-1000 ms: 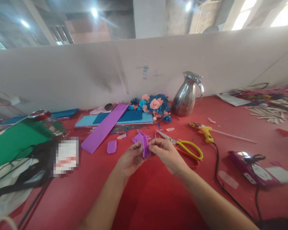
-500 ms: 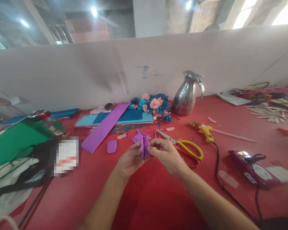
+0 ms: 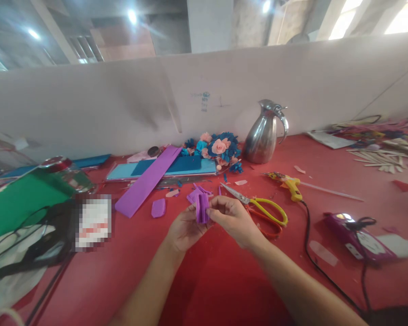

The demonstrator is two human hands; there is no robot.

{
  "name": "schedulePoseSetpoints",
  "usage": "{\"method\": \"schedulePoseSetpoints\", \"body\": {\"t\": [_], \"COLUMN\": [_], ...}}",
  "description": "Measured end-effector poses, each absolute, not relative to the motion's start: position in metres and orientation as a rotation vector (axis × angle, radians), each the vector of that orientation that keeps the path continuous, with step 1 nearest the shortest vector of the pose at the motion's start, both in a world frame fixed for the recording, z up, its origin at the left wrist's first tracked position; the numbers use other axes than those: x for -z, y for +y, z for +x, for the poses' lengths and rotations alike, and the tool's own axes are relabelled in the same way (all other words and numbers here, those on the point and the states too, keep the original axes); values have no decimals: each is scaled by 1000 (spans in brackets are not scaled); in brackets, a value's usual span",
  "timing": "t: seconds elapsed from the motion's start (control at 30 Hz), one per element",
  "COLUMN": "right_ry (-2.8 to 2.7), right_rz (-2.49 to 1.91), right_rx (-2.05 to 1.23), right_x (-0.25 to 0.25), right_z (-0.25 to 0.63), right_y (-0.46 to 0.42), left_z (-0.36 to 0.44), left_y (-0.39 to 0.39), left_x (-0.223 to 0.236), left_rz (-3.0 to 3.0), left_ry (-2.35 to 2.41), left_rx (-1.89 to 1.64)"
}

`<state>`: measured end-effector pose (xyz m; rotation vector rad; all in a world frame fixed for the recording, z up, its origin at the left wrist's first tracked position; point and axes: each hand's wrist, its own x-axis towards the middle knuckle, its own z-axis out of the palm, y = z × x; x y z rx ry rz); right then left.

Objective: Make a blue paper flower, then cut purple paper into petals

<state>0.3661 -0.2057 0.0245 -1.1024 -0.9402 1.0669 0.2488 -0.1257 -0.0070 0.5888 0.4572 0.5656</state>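
Observation:
Between my two hands is a small folded stack of purple crepe paper, its layers showing at the top. My left hand grips it from the left, fingers partly behind it. The thumb and fingers of my right hand pinch its right edge. Just behind the stack lie purple paper scraps. Scissors with yellow and red handles rest beside my right hand, blades pointing up and left. A purple rounded cut piece lies to the left of my left hand.
A long purple paper strip crosses blue paper packs. Behind are paper flowers and a steel jug. To the right lie a yellow glue gun, its cord and a power socket block. At left stands a glass jar.
The folded purple paper has turned slightly in my fingers and shifted a little left, so more of its layers show. Both hands keep their hold.

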Motion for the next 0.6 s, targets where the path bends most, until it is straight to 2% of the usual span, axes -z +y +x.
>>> {"method": "schedulePoseSetpoints", "body": {"t": [0.43,0.6], "right_ry": [-1002,-1091], "right_rz": [-1093,-1195], "right_rx": [-1012,-894], "right_x": [-31,-35], "right_z": [365,365], "right_y": [-212,-214], "left_z": [247,248], "left_y": [-129,-126], "left_x": [10,12], "left_rz": [572,672], "left_ry": [444,503], "left_rx": [-575,-621]}}
